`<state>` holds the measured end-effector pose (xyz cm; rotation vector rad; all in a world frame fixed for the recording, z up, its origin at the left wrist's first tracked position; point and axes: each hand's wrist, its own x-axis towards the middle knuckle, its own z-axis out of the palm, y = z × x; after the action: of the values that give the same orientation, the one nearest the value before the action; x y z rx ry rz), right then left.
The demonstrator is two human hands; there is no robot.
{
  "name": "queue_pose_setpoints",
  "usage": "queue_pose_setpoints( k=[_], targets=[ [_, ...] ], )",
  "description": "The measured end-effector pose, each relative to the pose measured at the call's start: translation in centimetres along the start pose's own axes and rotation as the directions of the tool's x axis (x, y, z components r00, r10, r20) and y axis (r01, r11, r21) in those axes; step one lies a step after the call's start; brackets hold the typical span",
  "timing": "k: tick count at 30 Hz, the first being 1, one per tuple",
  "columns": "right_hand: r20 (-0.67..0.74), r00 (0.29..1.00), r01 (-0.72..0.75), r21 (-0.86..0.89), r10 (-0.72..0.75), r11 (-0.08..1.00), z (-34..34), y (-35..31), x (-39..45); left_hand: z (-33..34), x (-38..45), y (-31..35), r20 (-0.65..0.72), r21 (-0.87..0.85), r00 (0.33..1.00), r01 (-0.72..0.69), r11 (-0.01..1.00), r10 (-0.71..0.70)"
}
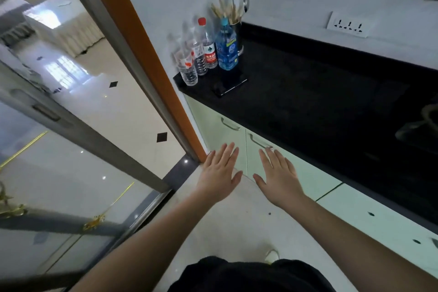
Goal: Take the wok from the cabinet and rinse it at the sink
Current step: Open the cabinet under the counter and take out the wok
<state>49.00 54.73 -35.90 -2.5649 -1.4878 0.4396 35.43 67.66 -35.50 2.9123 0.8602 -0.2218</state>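
Two pale green cabinet doors (219,130) below a black counter are closed, each with a curved metal handle; the left handle (230,124), the right handle (259,142). My left hand (219,173) is stretched out flat in front of the left door, fingers straight and holding nothing. My right hand (277,175) is held out flat beside it, its fingertips just under the right handle. No wok and no sink are in view.
The black counter (320,106) carries several plastic bottles (208,47), a utensil holder (234,28) and a dark phone (229,87) at its left end. A stove burner (419,125) sits at the right. An orange door frame (142,54) and a glass sliding door (71,173) stand left.
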Motion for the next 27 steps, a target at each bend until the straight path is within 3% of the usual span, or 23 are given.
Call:
queue_pose_setpoints(
  k=[9,13,16,23,27],
  targets=[
    [0.033,0.976,-0.216,0.059,0.215,0.975,3.2,-1.9,8.6,2.6,10.2,-6.5,0.058,0.026,0.98,-0.194,0.981,0.192],
    [0.085,0.932,-0.36,0.087,0.353,0.929,5.8,-5.1,12.1,4.2,14.2,-10.6,0.15,0.109,0.908,-0.408,0.906,0.391],
    [0.157,0.884,-0.462,0.149,0.44,0.874,7.2,-7.8,14.1,4.9,16.5,-13.3,0.196,0.078,0.846,-0.517,0.852,0.495],
    [0.178,0.786,-0.617,0.161,0.592,0.77,8.0,-8.7,17.4,7.1,20.7,-15.3,0.312,0.056,0.762,-0.611,0.79,0.567],
    [0.205,0.734,-0.677,0.145,0.648,0.721,8.9,-7.7,18.3,8.0,22.4,-15.3,0.322,0.055,0.767,-0.601,0.797,0.556]
  ],
)
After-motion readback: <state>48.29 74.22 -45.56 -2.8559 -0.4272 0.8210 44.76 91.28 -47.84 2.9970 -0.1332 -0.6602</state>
